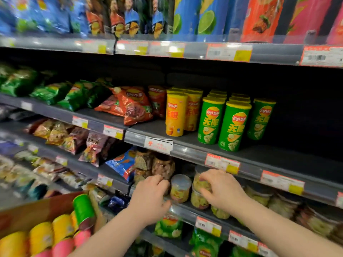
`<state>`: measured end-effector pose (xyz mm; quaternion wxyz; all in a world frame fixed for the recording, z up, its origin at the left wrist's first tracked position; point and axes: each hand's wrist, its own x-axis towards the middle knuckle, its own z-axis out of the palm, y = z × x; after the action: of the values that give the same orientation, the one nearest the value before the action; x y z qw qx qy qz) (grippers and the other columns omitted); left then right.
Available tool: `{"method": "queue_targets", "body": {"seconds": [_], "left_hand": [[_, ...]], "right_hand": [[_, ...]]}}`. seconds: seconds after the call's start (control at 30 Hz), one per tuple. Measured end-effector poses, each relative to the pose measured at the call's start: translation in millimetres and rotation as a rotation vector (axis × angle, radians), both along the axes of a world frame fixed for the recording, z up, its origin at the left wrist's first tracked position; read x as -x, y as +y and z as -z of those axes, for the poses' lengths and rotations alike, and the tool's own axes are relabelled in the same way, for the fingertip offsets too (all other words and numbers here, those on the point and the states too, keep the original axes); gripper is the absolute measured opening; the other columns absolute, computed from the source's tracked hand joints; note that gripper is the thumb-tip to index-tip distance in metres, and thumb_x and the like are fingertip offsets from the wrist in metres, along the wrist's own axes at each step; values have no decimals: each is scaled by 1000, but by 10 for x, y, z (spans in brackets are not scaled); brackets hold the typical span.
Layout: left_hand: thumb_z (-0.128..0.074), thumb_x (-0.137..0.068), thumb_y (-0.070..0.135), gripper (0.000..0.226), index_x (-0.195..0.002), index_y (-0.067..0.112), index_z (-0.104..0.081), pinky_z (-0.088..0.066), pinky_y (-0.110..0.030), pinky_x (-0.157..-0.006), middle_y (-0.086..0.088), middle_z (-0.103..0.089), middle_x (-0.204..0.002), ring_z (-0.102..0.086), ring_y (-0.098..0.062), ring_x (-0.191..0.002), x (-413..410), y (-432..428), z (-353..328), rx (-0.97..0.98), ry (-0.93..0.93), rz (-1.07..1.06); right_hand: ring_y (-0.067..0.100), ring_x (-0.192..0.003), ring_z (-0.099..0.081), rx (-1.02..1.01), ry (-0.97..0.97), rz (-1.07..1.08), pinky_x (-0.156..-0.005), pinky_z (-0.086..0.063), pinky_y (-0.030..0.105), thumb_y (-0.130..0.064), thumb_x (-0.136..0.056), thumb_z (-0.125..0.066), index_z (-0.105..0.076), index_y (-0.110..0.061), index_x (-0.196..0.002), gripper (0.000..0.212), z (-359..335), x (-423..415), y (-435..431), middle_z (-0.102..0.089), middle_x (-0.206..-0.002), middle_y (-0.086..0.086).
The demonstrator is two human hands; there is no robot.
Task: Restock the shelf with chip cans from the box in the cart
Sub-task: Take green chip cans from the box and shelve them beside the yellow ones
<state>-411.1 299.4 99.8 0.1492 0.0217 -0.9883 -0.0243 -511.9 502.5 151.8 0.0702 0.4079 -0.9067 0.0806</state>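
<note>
Yellow chip cans [175, 115] and green chip cans [233, 127] stand upright in rows on the middle shelf [185, 145]. A brown box [37, 210] at the lower left holds several cans lying with yellow, pink and green ends showing, and one green can [83, 210] sticks up. Both hands are one shelf lower. My right hand [220, 190] grips the upper of two stacked clear snack jars [199, 200]. My left hand [150, 197] has its fingers curled on a dark jar that it mostly hides, beside a small clear jar [181, 188].
Green and red chip bags [133, 106] lie left of the cans. The middle shelf has bare room right of the green cans. Tall chip tubes [259, 19] fill the top shelf. More jars [163, 166] and bags crowd the lower shelves.
</note>
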Motion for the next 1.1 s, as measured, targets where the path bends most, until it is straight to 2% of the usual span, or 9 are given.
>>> {"method": "queue_targets", "body": {"seconds": [0.03,0.1,0.17,0.3,0.57,0.7,0.87,1.1], "left_hand": [[-39,-66,54,48,-91,22,-65,-54,-32,-58,5,-60,-89,-64,-20,-78,-148,-57,48,-18,-39,-36],[-36,-76,55,53,-113,23,-57,-52,-35,-76,5,-55,-109,-59,-21,-100,-444,-181,145,-59,-136,-127],[-43,-86,51,49,-126,24,-48,-46,-37,-89,3,-48,-123,-50,-22,-115,-747,-303,265,-101,-240,-221],[-48,-87,46,43,-121,21,-49,-46,-37,-90,-1,-49,-121,-50,-23,-116,-1398,-482,457,-145,-312,-347],[-50,-86,47,47,-124,21,-47,-42,-36,-93,-2,-48,-126,-47,-23,-120,-2709,-780,772,-236,-407,-565],[-49,-86,51,50,-127,23,-46,-41,-38,-97,-1,-47,-129,-45,-24,-122,-3267,-876,886,-277,-441,-701],[-47,-88,51,48,-127,23,-45,-43,-38,-92,-1,-46,-125,-47,-24,-119,-3595,-886,983,-301,-455,-794],[-47,-88,50,51,-131,22,-44,-43,-37,-94,0,-46,-130,-47,-23,-120,-3676,-1069,1033,-331,-418,-869]], "right_hand": [[22,-115,-51,-26,-9,-18,-93,-42,33,-43,-88,-44,-56,-26,-121,38,75,-100,-101,-58,-119,-3],[22,-113,-53,-76,-34,-55,-90,-44,34,-41,-89,-48,-57,-27,-118,34,239,-299,-309,-59,-116,-3],[22,-112,-54,-127,-76,-94,-89,-46,36,-43,-88,-49,-57,-28,-118,34,398,-511,-517,-59,-116,-3],[23,-117,-52,-202,-161,-159,-91,-47,35,-40,-90,-49,-51,-29,-128,40,651,-962,-904,-55,-126,-2],[25,-107,-55,-327,-244,-311,-84,-46,35,-41,-89,-49,-52,-25,-115,31,1065,-1857,-1562,-56,-118,1],[27,-114,-51,-398,-226,-377,-89,-44,36,-44,-90,-47,-50,-23,-120,37,1229,-2248,-1794,-54,-124,2],[25,-122,-48,-441,-240,-434,-96,-41,37,-42,-92,-47,-47,-24,-130,41,1337,-2488,-1979,-50,-133,2],[24,-114,-53,-463,-255,-449,-91,-46,36,-44,-89,-49,-49,-25,-128,44,1456,-2399,-2327,-54,-127,0]]}}
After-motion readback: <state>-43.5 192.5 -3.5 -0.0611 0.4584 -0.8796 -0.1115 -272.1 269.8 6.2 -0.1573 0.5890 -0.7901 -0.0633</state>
